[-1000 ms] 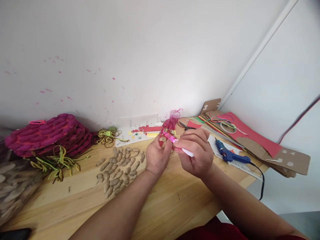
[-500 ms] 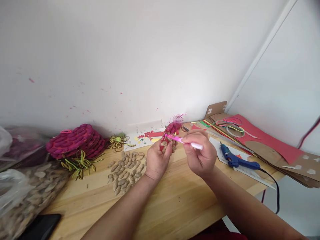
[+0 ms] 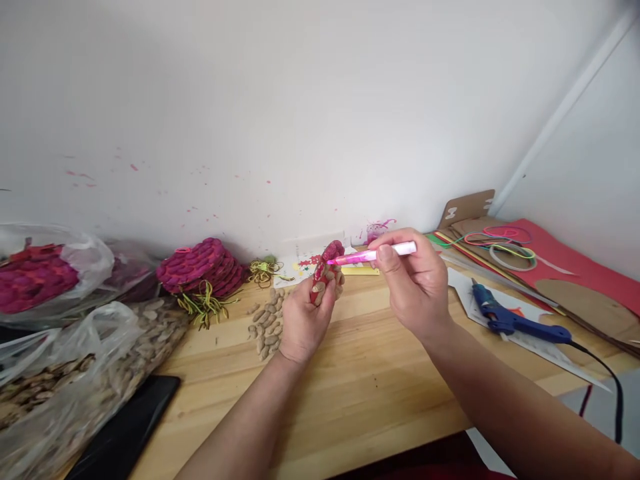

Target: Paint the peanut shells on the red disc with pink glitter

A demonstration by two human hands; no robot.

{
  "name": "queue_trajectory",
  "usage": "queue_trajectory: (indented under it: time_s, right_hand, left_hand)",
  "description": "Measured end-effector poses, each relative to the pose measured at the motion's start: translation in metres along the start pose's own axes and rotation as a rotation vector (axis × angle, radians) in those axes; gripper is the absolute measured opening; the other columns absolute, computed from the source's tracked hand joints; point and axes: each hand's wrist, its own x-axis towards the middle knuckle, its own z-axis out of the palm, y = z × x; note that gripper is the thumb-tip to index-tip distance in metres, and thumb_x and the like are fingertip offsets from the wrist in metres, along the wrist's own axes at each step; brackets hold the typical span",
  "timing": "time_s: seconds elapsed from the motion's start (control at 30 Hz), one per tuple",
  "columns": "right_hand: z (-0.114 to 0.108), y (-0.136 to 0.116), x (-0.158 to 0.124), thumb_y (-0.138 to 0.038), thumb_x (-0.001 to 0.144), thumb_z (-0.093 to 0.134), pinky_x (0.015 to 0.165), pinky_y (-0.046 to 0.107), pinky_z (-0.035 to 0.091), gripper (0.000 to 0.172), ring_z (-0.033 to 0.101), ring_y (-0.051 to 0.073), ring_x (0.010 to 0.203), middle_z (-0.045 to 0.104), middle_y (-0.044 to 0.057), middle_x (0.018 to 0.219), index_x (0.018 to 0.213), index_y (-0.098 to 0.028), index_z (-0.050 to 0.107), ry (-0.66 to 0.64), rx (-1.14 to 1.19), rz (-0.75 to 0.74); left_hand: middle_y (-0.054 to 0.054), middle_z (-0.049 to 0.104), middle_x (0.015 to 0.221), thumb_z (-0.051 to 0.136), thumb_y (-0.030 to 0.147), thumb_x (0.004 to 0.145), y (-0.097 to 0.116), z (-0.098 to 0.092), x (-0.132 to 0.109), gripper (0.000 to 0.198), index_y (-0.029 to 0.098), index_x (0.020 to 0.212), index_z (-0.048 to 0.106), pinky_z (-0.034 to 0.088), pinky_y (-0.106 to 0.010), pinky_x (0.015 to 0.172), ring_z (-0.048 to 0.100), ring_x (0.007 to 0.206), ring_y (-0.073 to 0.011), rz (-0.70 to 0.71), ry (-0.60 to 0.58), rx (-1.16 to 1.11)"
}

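Note:
My left hand (image 3: 307, 320) is closed around a red-backed peanut ornament (image 3: 319, 288). Unshelled peanuts are fixed on it, some coloured magenta and some still tan; its lower part is hidden by my fingers. Between the thumb and fingers of my right hand (image 3: 417, 280) is a slim paintbrush (image 3: 370, 255) with a white handle stained pink. Its pink tip points left and meets, or nearly meets, the ornament; contact is hard to tell. Loose peanuts (image 3: 267, 323) lie on the wooden table just left of my left hand.
Magenta peanut discs (image 3: 193, 270) with yellow-green cords (image 3: 207, 303) are stacked at the back left. Plastic bags of peanuts (image 3: 155, 327) and a black flat object (image 3: 130, 427) lie at left. On the right are a blue glue gun (image 3: 520, 325), its cord, red paper (image 3: 595, 273) and cardboard.
The view has swung left, showing more of the bags. The paintbrush lies nearer level and my right hand grips it farther back. The ornament is turned more edge-on.

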Motion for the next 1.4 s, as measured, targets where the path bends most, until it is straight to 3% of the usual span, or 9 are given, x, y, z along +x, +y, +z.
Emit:
queue_trajectory:
  time_s: [0.17,0.47,0.83,1.4]
  right_hand:
    - [0.008,0.01,-0.015,-0.026,0.101,0.06,0.076,0.033,0.052,0.009,0.063,0.016,0.08,0.068,0.003,0.089,0.1,-0.021,0.067,-0.022,0.0,-0.038]
    - [-0.004,0.016,-0.019,-0.019,0.098,0.06,0.082,0.042,0.052,0.011,0.063,0.021,0.087,0.067,0.005,0.091,0.106,-0.023,0.067,-0.038,-0.067,-0.214]
    - [-0.005,0.015,-0.018,-0.015,0.095,0.061,0.082,0.042,0.049,0.014,0.061,0.022,0.09,0.067,0.005,0.091,0.106,-0.023,0.067,-0.121,-0.077,-0.229]
    - [-0.008,0.015,-0.014,-0.015,0.095,0.061,0.085,0.042,0.048,0.014,0.061,0.021,0.09,0.07,0.005,0.093,0.104,-0.023,0.066,-0.121,-0.106,-0.21]
  left_hand:
    - [-0.002,0.072,0.07,0.065,0.034,0.095,-0.004,-0.003,-0.001,0.018,0.02,0.089,0.075,0.049,-0.025,0.066,0.067,0.064,-0.0167,0.091,-0.029,0.076]
    - [-0.002,0.071,0.073,0.065,0.026,0.096,-0.003,-0.005,-0.002,0.013,0.019,0.098,0.075,0.048,-0.024,0.067,0.066,0.066,-0.0163,0.141,-0.079,0.134]
    - [-0.002,0.071,0.074,0.066,0.023,0.095,-0.004,-0.005,-0.002,0.009,0.018,0.097,0.074,0.047,-0.024,0.064,0.065,0.064,-0.0158,0.188,-0.076,0.193]
    - [-0.005,0.075,0.078,0.065,0.022,0.096,-0.008,-0.007,0.0,0.014,0.017,0.103,0.075,0.047,-0.025,0.062,0.07,0.067,-0.018,0.267,-0.079,0.262]
